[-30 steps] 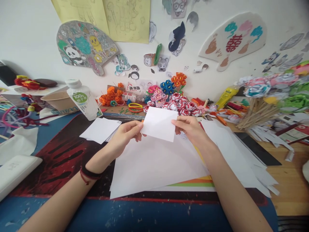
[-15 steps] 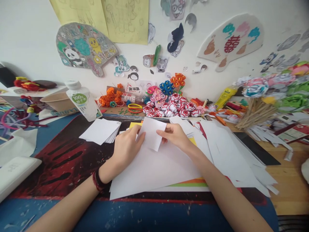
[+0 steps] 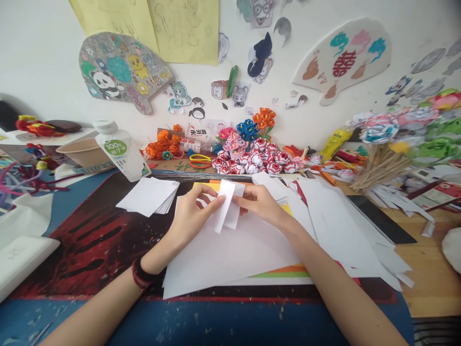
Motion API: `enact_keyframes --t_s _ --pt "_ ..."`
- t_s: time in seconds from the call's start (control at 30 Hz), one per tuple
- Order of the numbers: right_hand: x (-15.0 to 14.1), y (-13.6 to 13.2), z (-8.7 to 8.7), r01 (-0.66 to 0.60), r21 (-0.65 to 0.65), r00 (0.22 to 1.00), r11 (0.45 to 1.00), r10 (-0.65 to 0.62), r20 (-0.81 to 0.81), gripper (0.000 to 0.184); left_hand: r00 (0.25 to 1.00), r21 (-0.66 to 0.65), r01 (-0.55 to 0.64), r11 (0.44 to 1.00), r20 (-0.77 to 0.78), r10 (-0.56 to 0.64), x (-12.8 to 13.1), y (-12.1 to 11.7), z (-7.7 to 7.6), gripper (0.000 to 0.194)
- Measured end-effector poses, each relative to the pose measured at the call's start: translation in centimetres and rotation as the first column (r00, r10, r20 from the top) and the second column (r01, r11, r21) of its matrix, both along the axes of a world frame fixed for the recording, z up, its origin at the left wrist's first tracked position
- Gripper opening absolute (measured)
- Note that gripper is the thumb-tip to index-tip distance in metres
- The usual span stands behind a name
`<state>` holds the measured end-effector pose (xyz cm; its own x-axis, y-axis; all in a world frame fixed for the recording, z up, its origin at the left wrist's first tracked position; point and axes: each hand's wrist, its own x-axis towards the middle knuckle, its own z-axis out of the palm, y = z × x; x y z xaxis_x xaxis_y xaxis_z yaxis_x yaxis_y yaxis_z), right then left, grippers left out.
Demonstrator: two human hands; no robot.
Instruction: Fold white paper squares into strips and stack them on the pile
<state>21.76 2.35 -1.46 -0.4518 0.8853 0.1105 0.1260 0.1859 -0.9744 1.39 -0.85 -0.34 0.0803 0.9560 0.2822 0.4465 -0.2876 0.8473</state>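
Observation:
A small white sheet of paper (image 3: 224, 207), partly folded over on its left side, is held up between my two hands. My left hand (image 3: 194, 206) pinches the folded flap between thumb and fingers. On the paper's right part, my right hand (image 3: 259, 204) grips with thumb in front and fingers behind. Below them lie large white sheets (image 3: 230, 259) with yellow, orange and green edges showing underneath. A stack of small white squares (image 3: 147, 194) rests left of my left hand.
Behind the hands are red-and-white paper flowers (image 3: 259, 158) and orange flowers (image 3: 163, 144). A white bottle (image 3: 122, 151) stands at the back left, and a white case (image 3: 25, 262) lies at the left edge. White sheets (image 3: 342, 226) and a black flat object (image 3: 382, 218) lie on the right.
The small paper, flat and stretched between both hands at first, has been turned and folded over into a narrower shape. My hands have come closer together.

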Motion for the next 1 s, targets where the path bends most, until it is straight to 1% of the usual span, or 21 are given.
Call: enact_keyframes --t_s 0.1,0.17,0.3,0.37,0.47,0.57,0.7,0.83,0.93,1.0 --pt "0.1 0.0 0.0 -0.051 0.003 0.999 0.999 0.051 0.017 0.035 0.986 -0.123 0.128 0.984 0.127 -0.112 0.1 0.2 -0.2 0.033" --pt "0.3 0.0 0.0 -0.097 -0.002 0.995 0.995 0.097 0.006 0.034 0.973 -0.159 0.182 0.97 0.173 -0.154 0.2 0.2 -0.4 0.033" --pt "0.8 0.0 0.5 -0.214 -0.027 0.977 0.976 0.214 -0.01 0.033 0.975 -0.148 0.126 0.981 0.199 -0.095 0.3 0.2 -0.6 0.032" --pt "0.7 -0.2 0.7 -0.232 -0.045 0.972 0.972 0.23 -0.046 0.036 0.976 -0.15 0.096 0.984 0.207 -0.064 0.3 0.3 -0.5 0.032" --pt "0.4 -0.4 0.7 -0.161 -0.048 0.983 0.986 0.156 -0.098 0.032 0.975 -0.148 0.079 0.986 0.217 -0.046 0.3 0.2 -0.5 0.031" --pt "0.0 -0.6 0.6 -0.086 -0.039 0.992 0.996 0.082 -0.096 0.031 0.97 -0.15 0.092 0.984 0.237 -0.055 0.5 0.0 -0.4 0.03" --pt "-0.1 -0.7 0.6 -0.058 -0.037 0.995 0.998 0.055 -0.084 0.031 0.956 -0.231 0.133 0.964 0.287 -0.063 0.9 -0.4 -0.1 0.032" --pt "0.1 -0.6 0.9 -0.051 -0.071 0.993 0.996 0.043 -0.106 0.031 0.921 -0.321 0.236 0.917 0.376 -0.105 0.9 -0.5 0.5 0.035" --pt "0.3 -0.6 1.1 -0.023 -0.089 0.993 0.996 0.012 -0.12 0.03 0.9 -0.349 0.349 0.87 0.383 -0.207 0.5 -0.5 0.9 0.034" --pt "0.4 -0.5 1.3 -0.004 -0.089 0.991 0.996 -0.008 -0.133 0.029 0.891 -0.352 0.397 0.848 0.37 -0.263 0.3 -0.5 0.9 0.033"
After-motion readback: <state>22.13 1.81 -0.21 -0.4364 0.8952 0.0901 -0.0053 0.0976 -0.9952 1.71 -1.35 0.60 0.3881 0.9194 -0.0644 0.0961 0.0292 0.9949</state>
